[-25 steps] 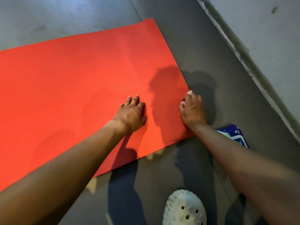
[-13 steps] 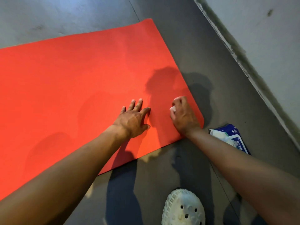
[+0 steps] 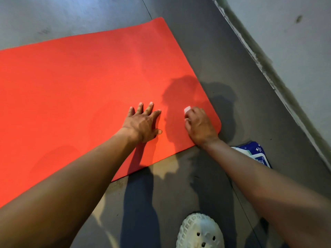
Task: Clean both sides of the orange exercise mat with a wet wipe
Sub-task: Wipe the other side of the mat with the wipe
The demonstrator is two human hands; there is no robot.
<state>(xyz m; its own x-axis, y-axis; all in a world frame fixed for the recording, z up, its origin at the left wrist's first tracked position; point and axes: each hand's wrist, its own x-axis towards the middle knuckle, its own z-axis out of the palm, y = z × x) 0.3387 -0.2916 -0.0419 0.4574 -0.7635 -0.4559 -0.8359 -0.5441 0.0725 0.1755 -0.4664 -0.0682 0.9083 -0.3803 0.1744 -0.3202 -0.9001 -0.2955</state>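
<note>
At the near right corner of the mat (image 3: 80,77), the right hand (image 3: 200,127) has its fingers curled over a bunched white wet wipe (image 3: 187,109) and bears down on the orange surface with it. Only a small end of the wipe shows, poking out on the far side of the knuckles. The rest is hidden under the hand, so how it is folded cannot be told.

Just to the left, the left hand (image 3: 143,122) holds nothing. It lies palm down on the mat with its fingers straight and spread, and a strip of shadowed mat separates it from the right hand. This looks like bracing: a flat hand beside the rubbing spot would keep the thin mat from sliding or rucking on the smooth floor (image 3: 197,185).

The mat is unrolled and lies flat on the floor. Its short end is on the right and its length runs out of view to the left. This corner seems to be part of the first face being cleaned, but I cannot tell whether the underside has been done.

A blue and white pack of wipes (image 3: 256,154) sits on the floor just right of the near corner, partly behind the right forearm, probably kept close for a fresh sheet. A white perforated shoe (image 3: 199,231) shows at the near edge, and a pale wall (image 3: 295,51) runs along the far right.
</note>
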